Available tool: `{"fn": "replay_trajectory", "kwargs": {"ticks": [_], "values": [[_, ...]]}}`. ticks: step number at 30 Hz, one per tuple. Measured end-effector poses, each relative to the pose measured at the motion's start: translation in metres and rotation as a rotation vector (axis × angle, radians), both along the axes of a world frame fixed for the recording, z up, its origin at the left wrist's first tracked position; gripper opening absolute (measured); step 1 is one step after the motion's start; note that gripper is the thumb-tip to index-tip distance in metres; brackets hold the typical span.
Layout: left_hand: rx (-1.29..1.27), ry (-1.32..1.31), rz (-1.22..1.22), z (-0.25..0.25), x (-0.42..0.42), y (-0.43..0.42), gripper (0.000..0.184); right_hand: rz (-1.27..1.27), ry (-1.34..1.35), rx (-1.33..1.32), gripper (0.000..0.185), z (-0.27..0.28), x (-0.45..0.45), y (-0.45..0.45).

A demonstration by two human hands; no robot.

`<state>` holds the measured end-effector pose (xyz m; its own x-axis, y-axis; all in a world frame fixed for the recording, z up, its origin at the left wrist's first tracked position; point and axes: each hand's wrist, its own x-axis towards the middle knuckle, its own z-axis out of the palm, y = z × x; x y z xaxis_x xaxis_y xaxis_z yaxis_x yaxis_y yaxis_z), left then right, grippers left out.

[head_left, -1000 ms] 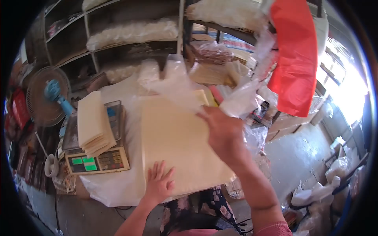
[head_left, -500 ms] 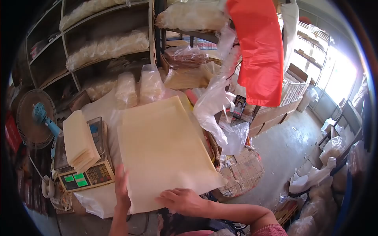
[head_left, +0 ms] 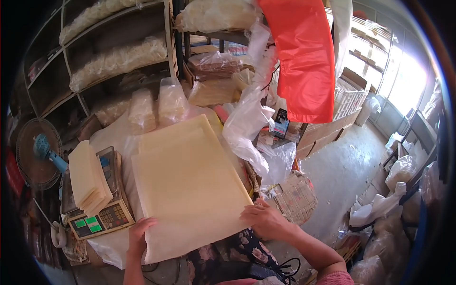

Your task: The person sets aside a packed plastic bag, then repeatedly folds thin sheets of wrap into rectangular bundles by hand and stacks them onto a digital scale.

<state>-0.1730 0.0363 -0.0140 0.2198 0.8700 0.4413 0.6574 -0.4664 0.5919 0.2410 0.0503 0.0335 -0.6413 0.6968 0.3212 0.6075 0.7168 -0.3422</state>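
A stack of large, thin cream-coloured sheets (head_left: pixel 190 175) lies in front of me, its near edge reaching past the table edge over my lap. My left hand (head_left: pixel 138 235) is at the left edge of the top sheet, fingers closed over it. At the right edge, near the front corner, my right hand (head_left: pixel 267 219) has its fingers bent over the sheet; its thumb is hidden. Left of the stack, a folded bundle of similar cream sheets (head_left: pixel 89 178) rests on a digital scale (head_left: pixel 111 216) with lit green displays.
A fan (head_left: pixel 40 152) stands at far left. Behind the stack are two clear-bagged bundles (head_left: pixel 173 102) and shelves (head_left: pixel 116 31) with bagged goods. A red plastic sheet (head_left: pixel 304 61) hangs near a phone (head_left: pixel 280 124). Flattened cardboard (head_left: pixel 294 197) lies right of the table.
My right hand has moved right, from the sheet's front middle to its right edge. My left hand, earlier upright beside the sheet, now closes on its left edge. The view has shifted slightly.
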Motion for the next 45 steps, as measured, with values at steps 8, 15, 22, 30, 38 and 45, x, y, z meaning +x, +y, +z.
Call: {"fn": "replay_trajectory", "kwargs": {"ticks": [8, 15, 22, 30, 38, 45], "values": [[-0.154, -0.318, -0.039, -0.003, -0.008, -0.001, 0.016, -0.122, 0.270, -0.336, 0.027, 0.022, 0.016, 0.021], [-0.194, -0.404, 0.062, 0.007, -0.017, -0.034, 0.013, 0.159, 0.411, -0.407, 0.040, 0.039, 0.004, 0.022], [-0.223, -0.288, -0.001, 0.016, -0.013, -0.044, 0.014, 0.009, 0.439, -0.538, 0.021, -0.033, 0.005, 0.043], [-0.039, 0.015, 0.643, 0.010, 0.022, 0.015, 0.045, -0.581, 0.484, -0.362, 0.029, -0.045, -0.054, 0.096], [-0.023, 0.503, 0.263, -0.011, 0.045, 0.008, 0.063, -0.656, 0.347, -0.270, 0.037, -0.053, -0.062, 0.104], [-0.022, 0.530, 0.263, -0.020, 0.044, 0.008, 0.063, -0.381, -0.248, 0.250, 0.051, -0.013, -0.093, 0.072]]}}
